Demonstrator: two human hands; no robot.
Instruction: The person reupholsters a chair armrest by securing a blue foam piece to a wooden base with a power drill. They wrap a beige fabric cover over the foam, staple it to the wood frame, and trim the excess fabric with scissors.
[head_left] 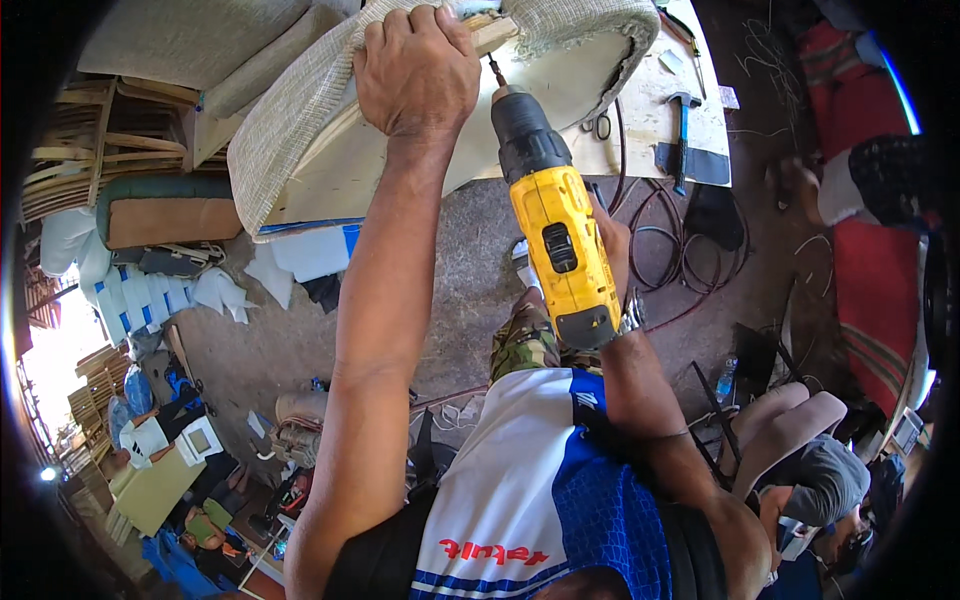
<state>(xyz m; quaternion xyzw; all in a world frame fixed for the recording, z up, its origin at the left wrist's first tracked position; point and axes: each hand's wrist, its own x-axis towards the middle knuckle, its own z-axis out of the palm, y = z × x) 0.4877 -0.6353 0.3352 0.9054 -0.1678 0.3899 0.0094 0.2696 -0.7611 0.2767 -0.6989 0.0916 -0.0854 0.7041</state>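
My right hand [612, 240] grips a yellow and black cordless drill [565, 235], partly hidden behind its body. The drill points away from me, its bit [497, 70] close to a small wooden block [492, 36] on the upholstered furniture piece. This piece [290, 150] has light grey-beige woven fabric round a curved frame and lies partly over a worktable [650, 140]. My left hand [420, 75] is closed over its far edge beside the block, fingers curled. Whether the bit touches the wood I cannot tell.
On the worktable lie a blue-handled hammer [682, 140] and scissors [598, 126]. A dark red hose [665, 235] coils on the floor to the right. Wooden frames [110, 140] and a cushioned panel [170, 220] stand at left. Other people [815, 480] sit behind on both sides.
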